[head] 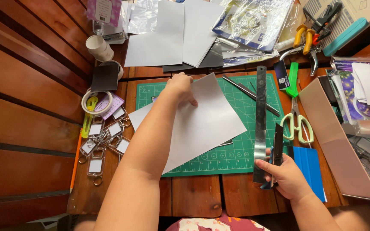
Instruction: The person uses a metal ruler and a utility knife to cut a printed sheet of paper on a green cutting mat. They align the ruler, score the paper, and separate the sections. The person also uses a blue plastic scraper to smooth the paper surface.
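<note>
my left hand (pixel 180 87) pinches the white sheet (pixel 202 122) by its far corner, flat on the green cutting mat (pixel 240 152). right hand (pixel 288 177) clenched on a knife (pixel 277 147) just off the mat's right edge, beside the steel ruler (pixel 260 124). risk: one-corner hold, so the sheet could pivot.

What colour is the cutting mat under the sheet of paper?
Green, ruled with a pale grid; the cutting mat shows best in the head view.

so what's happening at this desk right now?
A person is at a wooden table with a green cutting mat. The left hand pinches the top corner of a white paper sheet lying on the mat. The right hand holds a dark utility knife beside a metal ruler standing along the mat's right side. Scissors and keychain frames lie nearby.
</note>
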